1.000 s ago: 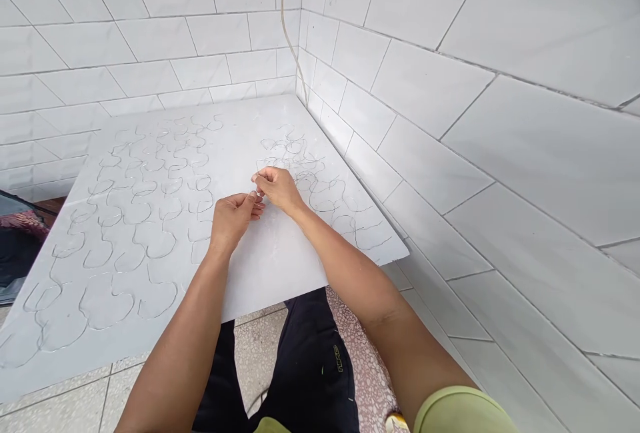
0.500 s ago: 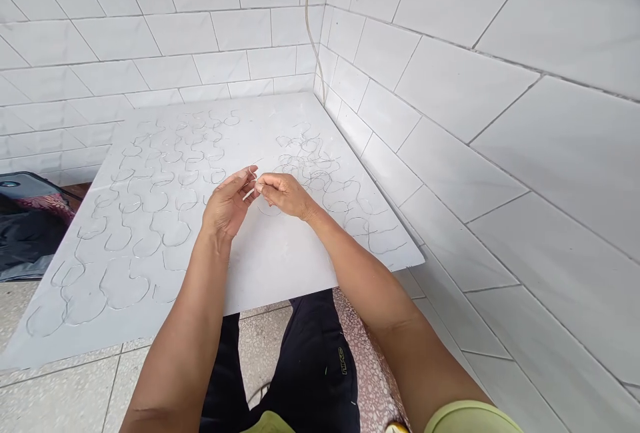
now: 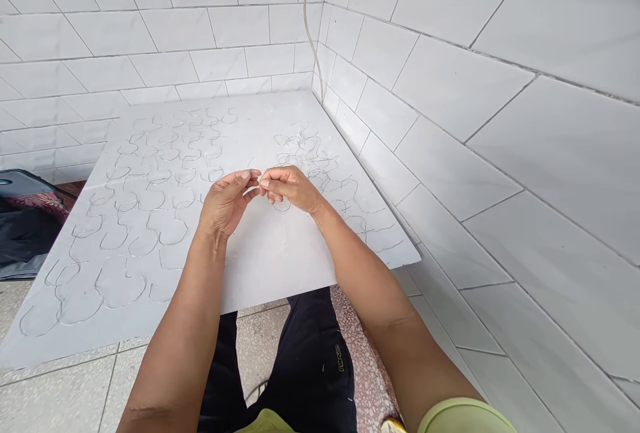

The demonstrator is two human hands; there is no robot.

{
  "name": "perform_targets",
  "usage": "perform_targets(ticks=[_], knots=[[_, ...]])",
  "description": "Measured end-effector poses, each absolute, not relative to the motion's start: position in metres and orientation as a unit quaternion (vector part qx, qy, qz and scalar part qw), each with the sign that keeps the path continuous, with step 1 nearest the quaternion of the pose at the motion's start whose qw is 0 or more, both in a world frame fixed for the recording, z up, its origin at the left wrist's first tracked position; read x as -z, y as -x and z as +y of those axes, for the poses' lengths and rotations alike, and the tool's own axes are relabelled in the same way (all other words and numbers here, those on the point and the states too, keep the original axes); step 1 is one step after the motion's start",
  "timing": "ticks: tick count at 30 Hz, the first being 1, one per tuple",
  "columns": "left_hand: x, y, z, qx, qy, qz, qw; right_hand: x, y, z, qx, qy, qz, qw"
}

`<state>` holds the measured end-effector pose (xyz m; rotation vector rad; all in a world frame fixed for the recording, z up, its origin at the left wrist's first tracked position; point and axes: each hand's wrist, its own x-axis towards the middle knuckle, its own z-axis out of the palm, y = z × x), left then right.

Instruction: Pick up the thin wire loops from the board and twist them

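Observation:
Both hands meet above the middle of a white board [image 3: 280, 260]. My left hand [image 3: 227, 200] is closed in a pinch on a thin wire, its thumb and fingertips pointing right. Close against it, my right hand [image 3: 290, 188] pinches the same thin wire [image 3: 283, 208], whose curved end shows below the fingers. Most of the wire is hidden by the fingertips. Left of my hands lie many bent wires [image 3: 167, 228] in curved, S-like shapes, set out in rows. To the right is a tangled heap of similar wires [image 3: 310, 153].
White tiled walls [image 3: 450, 120] border the board at the back and right. A pale cable [image 3: 313, 40] hangs down the corner. At the left stands a bag with dark cloth [image 3: 23, 230]. My legs [image 3: 305, 366] are under the board's front edge, over a speckled floor [image 3: 65, 393].
My right hand has turned a little and its fingers have curled further, close against the left fingertips. The wire's looped part above the fingers no longer shows. The view has shifted slightly.

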<state>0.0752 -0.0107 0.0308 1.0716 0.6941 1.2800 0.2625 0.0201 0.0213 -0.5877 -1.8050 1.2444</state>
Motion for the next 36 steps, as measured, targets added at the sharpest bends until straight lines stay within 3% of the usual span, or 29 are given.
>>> perform_targets(ticks=[19,29,36], knots=[[-0.031,-0.077,-0.012,-0.544,-0.453,0.295,0.642,-0.021,-0.26,0.018,-0.508,0.238,-0.735,0.382],[-0.022,-0.076,-0.005,-0.571,-0.424,0.315,0.628,-0.021,-0.255,0.013,-0.446,0.266,-0.772,0.367],[-0.021,-0.072,-0.004,-0.615,-0.366,0.336,0.612,-0.026,-0.263,0.016,-0.491,0.289,-0.713,0.408]])
